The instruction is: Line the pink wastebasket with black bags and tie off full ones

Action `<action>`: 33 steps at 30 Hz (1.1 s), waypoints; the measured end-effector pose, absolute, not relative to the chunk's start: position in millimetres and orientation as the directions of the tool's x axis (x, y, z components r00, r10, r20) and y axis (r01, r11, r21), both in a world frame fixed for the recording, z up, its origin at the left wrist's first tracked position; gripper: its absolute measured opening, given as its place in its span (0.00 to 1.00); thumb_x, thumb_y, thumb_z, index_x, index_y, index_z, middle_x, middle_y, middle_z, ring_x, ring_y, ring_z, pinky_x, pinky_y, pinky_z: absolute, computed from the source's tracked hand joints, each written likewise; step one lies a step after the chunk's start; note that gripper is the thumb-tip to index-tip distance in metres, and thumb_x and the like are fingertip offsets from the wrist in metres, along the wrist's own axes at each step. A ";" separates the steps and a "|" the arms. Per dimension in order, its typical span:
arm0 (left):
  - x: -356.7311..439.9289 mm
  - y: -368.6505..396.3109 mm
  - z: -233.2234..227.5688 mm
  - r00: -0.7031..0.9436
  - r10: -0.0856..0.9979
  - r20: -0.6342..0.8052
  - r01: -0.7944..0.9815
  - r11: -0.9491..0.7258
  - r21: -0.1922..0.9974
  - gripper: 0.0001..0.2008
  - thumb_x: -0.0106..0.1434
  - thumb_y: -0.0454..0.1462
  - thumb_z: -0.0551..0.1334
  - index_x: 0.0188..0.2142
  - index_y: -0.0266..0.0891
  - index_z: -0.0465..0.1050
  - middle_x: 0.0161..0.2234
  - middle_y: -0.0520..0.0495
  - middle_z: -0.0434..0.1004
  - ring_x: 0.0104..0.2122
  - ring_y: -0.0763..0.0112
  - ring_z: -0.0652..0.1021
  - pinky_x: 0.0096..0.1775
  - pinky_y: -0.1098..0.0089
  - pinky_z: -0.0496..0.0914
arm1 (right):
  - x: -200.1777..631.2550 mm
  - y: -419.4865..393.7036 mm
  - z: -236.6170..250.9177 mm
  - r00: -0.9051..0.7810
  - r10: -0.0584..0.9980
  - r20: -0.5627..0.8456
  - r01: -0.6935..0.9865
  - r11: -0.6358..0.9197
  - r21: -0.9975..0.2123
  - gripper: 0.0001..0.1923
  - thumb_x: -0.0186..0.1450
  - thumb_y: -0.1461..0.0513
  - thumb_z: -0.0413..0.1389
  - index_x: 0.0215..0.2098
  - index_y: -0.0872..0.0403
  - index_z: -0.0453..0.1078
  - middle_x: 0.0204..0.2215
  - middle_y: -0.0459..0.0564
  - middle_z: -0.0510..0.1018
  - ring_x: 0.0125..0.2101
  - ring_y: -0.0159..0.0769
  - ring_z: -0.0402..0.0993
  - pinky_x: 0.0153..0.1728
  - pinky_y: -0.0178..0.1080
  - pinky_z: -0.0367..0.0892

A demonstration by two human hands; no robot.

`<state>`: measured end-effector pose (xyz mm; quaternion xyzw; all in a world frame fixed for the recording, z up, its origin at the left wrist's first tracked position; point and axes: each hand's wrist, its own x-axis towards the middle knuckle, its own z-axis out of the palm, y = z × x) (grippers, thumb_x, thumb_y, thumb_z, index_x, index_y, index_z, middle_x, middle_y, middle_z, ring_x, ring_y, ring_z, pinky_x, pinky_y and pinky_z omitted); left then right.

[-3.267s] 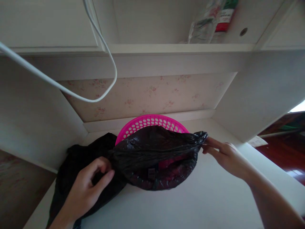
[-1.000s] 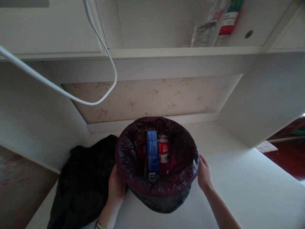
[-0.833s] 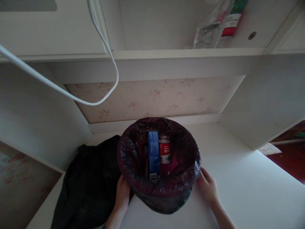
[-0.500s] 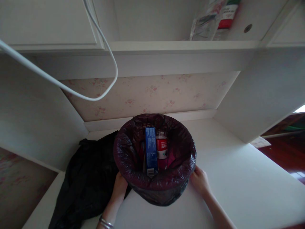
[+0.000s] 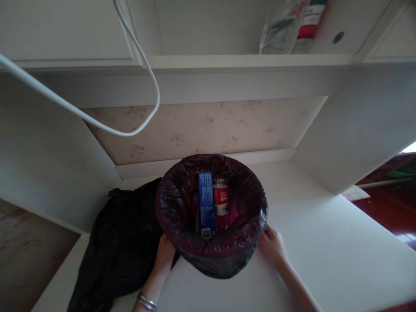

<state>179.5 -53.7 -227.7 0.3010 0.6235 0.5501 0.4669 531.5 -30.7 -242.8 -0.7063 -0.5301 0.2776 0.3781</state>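
Pressing from both sides, your left hand and your right hand lie flat against the lower wall of the bin; the fingers are mostly hidden behind it, so I cannot tell if they curl around it or only touch. The bin stands upright on the white desk, its mouth open toward you, and a dark bag liner is folded over its rim. Inside the bin, a blue box stands on end, long axis vertical, and a red-labelled bottle stands just right of it. I judge the liner thin and slippery, so it may slide under your palms; the bin beneath should be light and a little flexible. Better hold low on the wall, on opposite sides, as now. Left of the bin, touching it, lies a crumpled black cloth. Above the bin hangs a white cable.
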 end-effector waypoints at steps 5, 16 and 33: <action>182.3 -56.5 -221.5 -0.383 0.892 -0.238 -0.136 0.201 0.970 0.13 0.48 0.48 0.74 0.27 0.44 0.79 0.38 0.41 0.87 0.61 0.39 0.73 0.61 0.48 0.68 | 532.2 -32.1 -243.9 0.280 0.960 0.009 0.547 -0.152 -0.823 0.26 0.61 0.43 0.49 0.32 0.52 0.81 0.26 0.52 0.84 0.31 0.49 0.80 0.32 0.40 0.70; 181.2 -54.3 -226.6 -0.392 0.884 -0.253 -0.142 0.214 0.966 0.12 0.48 0.47 0.72 0.27 0.43 0.80 0.36 0.39 0.87 0.59 0.36 0.74 0.59 0.45 0.69 | 530.9 -31.3 -243.6 0.301 0.953 -0.011 0.524 -0.175 -0.834 0.24 0.59 0.44 0.50 0.28 0.51 0.79 0.25 0.52 0.83 0.30 0.49 0.78 0.31 0.40 0.68; 182.2 -62.6 -207.6 -0.389 0.876 -0.283 -0.316 0.162 0.935 0.21 0.46 0.51 0.75 0.37 0.44 0.82 0.45 0.41 0.86 0.60 0.40 0.75 0.62 0.46 0.67 | 528.1 -27.6 -233.1 0.276 0.942 -0.190 0.107 -0.226 -0.968 0.22 0.56 0.43 0.60 0.33 0.52 0.80 0.30 0.51 0.84 0.35 0.47 0.78 0.36 0.41 0.71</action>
